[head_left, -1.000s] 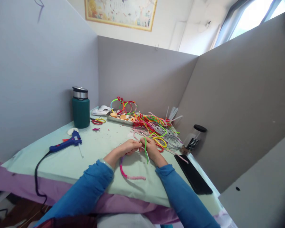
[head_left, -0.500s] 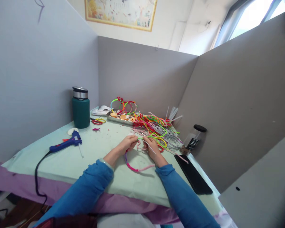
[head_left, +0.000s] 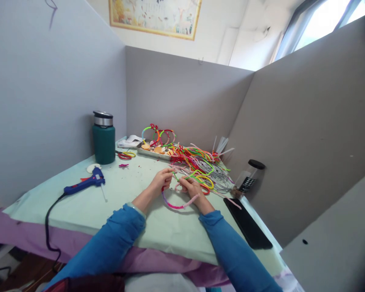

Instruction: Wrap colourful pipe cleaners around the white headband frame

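Observation:
My left hand (head_left: 162, 182) is closed on a curved pipe-cleaner hoop (head_left: 175, 207), whose purple, magenta and pale pink length hangs below it. The hoop's pink free end rises toward my right wrist. My right hand (head_left: 193, 190) is closed in a pinch beside a short green pipe cleaner (head_left: 175, 177) between the two hands. Just what lies within the right fingers is partly hidden. Behind that hand spreads a heap of loose pipe cleaners (head_left: 197, 158) in red, green, orange and grey, with yellow-and-red-handled scissors (head_left: 207, 183) at its near side.
At left lie a blue glue gun (head_left: 84, 184) with its cord and a green bottle (head_left: 104, 140). More scissors (head_left: 126, 155) and a metal tray (head_left: 153, 153) with finished-looking hoops stand behind. To the right are a black phone-like slab (head_left: 247, 223) and a clear jar (head_left: 249, 178).
The hoop's pink end has swung up and right. My left hand has risen slightly, the right has shifted a little left, and the pale strand across the right hand no longer shows.

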Action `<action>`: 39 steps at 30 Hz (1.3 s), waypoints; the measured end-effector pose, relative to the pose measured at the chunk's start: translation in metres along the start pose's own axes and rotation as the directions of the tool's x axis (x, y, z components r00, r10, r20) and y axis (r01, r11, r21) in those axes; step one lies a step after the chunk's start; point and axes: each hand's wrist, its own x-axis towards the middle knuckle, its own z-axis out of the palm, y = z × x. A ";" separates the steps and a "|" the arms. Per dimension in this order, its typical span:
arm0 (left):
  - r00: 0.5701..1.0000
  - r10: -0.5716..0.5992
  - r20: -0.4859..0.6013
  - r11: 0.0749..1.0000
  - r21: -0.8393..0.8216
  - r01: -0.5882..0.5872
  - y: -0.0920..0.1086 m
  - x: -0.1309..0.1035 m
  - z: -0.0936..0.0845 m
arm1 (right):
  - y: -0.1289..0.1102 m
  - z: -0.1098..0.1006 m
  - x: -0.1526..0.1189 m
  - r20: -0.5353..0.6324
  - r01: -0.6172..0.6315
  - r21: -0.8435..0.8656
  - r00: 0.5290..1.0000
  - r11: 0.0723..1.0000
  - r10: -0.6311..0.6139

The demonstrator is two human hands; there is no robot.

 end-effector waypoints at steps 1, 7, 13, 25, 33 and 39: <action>1.000 0.004 -0.004 1.000 0.007 -0.004 0.000 0.000 0.000 | 0.001 0.000 0.000 0.021 0.015 -0.002 1.000 1.000 -0.015; 0.997 0.023 -0.071 0.994 0.110 -0.015 -0.002 0.001 0.002 | 0.004 -0.001 0.000 0.116 0.068 0.006 0.991 0.998 -0.068; 0.996 0.004 -0.085 0.980 0.197 0.012 -0.001 -0.001 0.006 | 0.000 0.001 -0.002 0.150 0.071 -0.023 0.986 0.997 -0.067; 0.972 0.230 0.047 0.847 0.483 -0.224 -0.007 0.003 0.003 | 0.016 0.000 0.008 0.197 0.038 0.077 0.979 0.996 -0.053; 0.983 0.177 -0.056 0.867 0.481 -0.129 -0.010 0.004 0.001 | -0.004 0.003 -0.001 0.188 0.024 0.075 0.981 0.997 -0.038; 0.991 -0.056 -0.123 0.914 0.393 0.101 -0.004 0.001 0.003 | -0.002 0.001 0.001 0.119 0.041 0.061 0.992 0.997 -0.048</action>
